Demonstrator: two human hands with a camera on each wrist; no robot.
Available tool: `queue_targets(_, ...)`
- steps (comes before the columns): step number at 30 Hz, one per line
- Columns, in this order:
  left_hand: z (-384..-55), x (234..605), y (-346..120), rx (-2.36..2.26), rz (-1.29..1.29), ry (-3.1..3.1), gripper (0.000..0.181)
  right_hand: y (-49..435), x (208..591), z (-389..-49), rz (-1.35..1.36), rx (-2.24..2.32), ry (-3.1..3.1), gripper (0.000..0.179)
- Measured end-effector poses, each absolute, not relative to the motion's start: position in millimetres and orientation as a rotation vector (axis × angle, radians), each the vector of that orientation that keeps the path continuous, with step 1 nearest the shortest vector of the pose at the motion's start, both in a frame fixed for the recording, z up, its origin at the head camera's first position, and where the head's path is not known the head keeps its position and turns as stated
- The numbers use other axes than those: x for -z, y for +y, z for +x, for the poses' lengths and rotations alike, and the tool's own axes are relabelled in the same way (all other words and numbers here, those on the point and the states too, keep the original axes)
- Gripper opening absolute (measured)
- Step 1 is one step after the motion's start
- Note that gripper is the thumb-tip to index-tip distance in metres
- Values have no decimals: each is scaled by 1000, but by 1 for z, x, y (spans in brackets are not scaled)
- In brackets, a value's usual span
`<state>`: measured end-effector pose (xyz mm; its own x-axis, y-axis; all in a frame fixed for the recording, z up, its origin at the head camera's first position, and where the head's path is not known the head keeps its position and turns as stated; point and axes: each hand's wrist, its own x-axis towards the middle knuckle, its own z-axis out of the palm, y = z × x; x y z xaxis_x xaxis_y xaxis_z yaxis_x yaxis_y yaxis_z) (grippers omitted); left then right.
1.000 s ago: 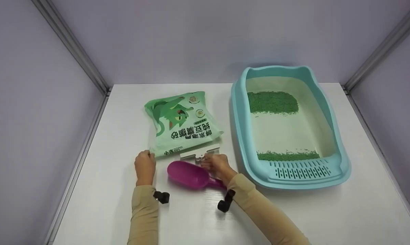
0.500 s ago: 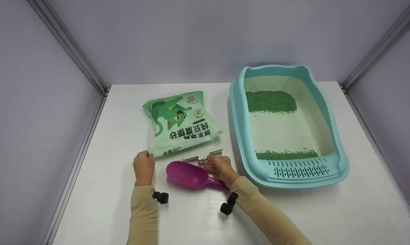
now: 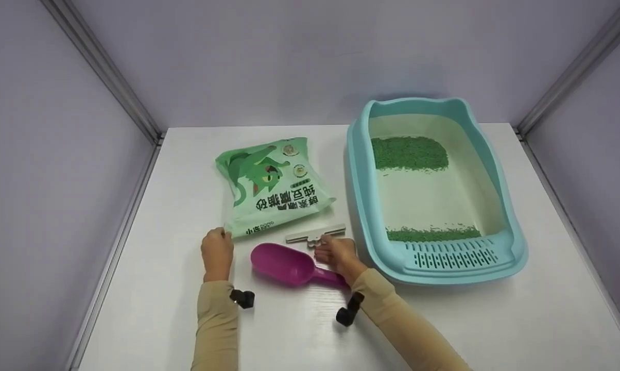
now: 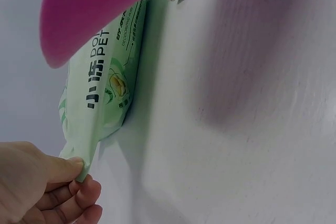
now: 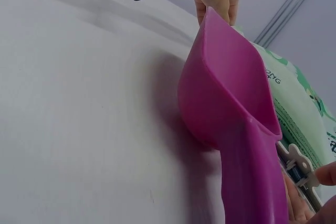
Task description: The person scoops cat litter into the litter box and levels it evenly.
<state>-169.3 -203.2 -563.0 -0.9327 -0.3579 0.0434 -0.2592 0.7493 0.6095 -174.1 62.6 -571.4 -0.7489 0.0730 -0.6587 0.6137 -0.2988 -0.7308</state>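
Observation:
My left hand (image 3: pixel 218 253) pinches the near left corner of a green bag of cat litter (image 3: pixel 284 180), thumb on top in the left wrist view. My right hand (image 3: pixel 338 255) pinches a long metal bag clip (image 3: pixel 316 235) by its middle, just off the bag's near edge. A magenta scoop (image 3: pixel 284 265) stretches left from under the right wrist, bowl towards the left hand. In the right wrist view the scoop's handle (image 5: pixel 252 182) passes in front of the fingers, and I cannot tell whether they also grip it. A shadow lies beside its bowl on the table.
A blue litter box (image 3: pixel 361 190) stands on the right of the white table (image 3: pixel 186 165), close to the right hand. Green pellets (image 3: pixel 410 153) lie in it at the far end and along its near end. Pale walls enclose the table's back and sides.
The right hand has moved slightly right and towards me with the clip, away from the bag's near edge. The scoop, the bag and the left hand have stayed almost in place.

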Motion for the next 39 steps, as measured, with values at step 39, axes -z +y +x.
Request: queue_targets(39, -169, 564, -204, 940, 486, -2772, 22, 74, 574, -163, 780, 1913, 1736, 36)
